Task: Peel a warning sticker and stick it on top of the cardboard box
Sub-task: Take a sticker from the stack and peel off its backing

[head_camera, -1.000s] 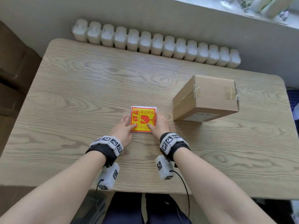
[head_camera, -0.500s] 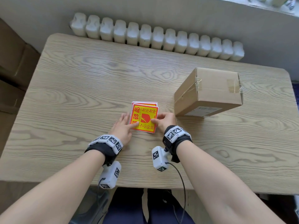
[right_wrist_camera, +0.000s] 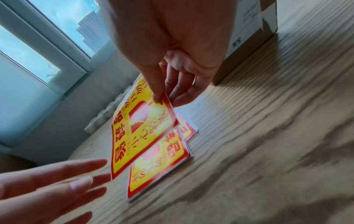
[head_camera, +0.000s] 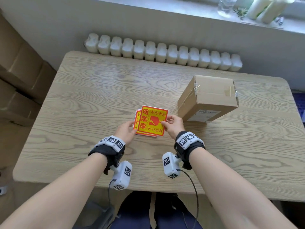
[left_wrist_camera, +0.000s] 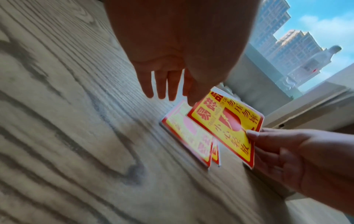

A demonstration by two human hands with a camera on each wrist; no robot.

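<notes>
Top warning sticker (head_camera: 152, 121) pinched at its right edge by right hand (head_camera: 173, 125), tilted up off the stack of stickers (head_camera: 136, 120), probably to free one sheet for peeling. Left hand (head_camera: 126, 132) with straight fingers left of the stack, holding nothing; whether touching it, unclear. Cardboard box (head_camera: 212, 96) right of the stack, top still bare.

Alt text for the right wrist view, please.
The right hand pinches a red-and-yellow warning sticker by one edge, raised above the sticker stack on the wooden table. The open left hand reaches in; a cardboard box stands behind.
</notes>
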